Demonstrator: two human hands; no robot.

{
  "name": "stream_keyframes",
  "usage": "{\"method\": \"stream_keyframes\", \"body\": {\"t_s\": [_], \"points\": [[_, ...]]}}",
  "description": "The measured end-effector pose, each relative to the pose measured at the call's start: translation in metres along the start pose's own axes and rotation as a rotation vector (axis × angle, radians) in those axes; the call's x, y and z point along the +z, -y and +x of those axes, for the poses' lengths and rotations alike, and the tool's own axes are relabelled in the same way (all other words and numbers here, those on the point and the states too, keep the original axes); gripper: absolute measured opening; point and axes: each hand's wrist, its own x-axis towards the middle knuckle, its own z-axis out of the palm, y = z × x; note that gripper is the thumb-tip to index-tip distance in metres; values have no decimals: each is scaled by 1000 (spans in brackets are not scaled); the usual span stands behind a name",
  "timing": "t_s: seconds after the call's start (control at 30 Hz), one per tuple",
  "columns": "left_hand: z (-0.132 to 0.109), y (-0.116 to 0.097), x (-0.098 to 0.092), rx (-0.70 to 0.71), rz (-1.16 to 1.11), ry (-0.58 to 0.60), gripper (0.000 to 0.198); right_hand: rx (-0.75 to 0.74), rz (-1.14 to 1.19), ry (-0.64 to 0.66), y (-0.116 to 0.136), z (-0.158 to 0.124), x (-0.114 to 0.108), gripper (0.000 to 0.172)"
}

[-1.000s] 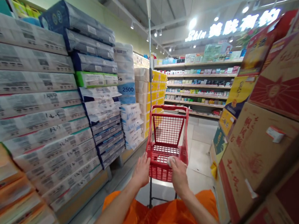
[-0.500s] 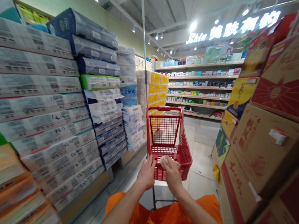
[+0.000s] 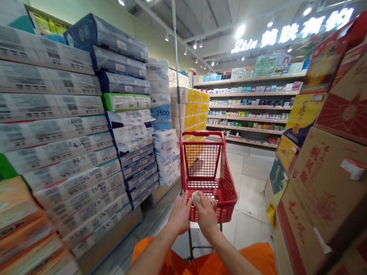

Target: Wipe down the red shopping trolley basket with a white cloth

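In front of me stands a red plastic shopping cart point(image 3: 227, 188) with a grid-walled basket. My left hand point(image 3: 180, 214) holds the near left corner of its rim, fingers closed together over the edge. Close beside it, my right hand point(image 3: 205, 214) presses a crumpled whitish cloth point(image 3: 196, 197) onto the near rim. Most of the cloth is hidden under my fingers, which are closed around it. Nothing shows in the visible part of the basket.
Tall stacks of wrapped paper packs point(image 3: 56, 118) line the left side. Cardboard cartons point(image 3: 333, 185) are piled close on the right. Shelves of small goods point(image 3: 250, 105) stand at the back. A thin metal pole point(image 3: 177, 47) rises left of the cart, and pale tiled floor point(image 3: 251, 199) lies between.
My right hand has slid left along the near rim with the cloth, closer to my left hand. The left hand keeps its place on the cart. The surroundings have shifted slightly right in view.
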Motion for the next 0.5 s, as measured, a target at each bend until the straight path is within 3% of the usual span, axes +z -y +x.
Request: {"method": "stream_keyframes", "body": {"t_s": [0.1,0.2,0.27,0.4,0.5], "points": [[-1,2,-3,4,1,-5,76,-3,-47,16,-31,-6,-14,46],[-1,2,-6,5,-17,-8,74,138,-107,-36,-63,-17,-29,43],[-1,1,-7,-6,-26,-3,75,176,-112,-61,-57,-16,-26,41],[-2,3,-4,-23,-43,7,79,22,-36,-9,-9,-1,-6,41],[-3,8,0,-67,-71,-12,80,-11,-20,46,-7,2,-9,45]]}}
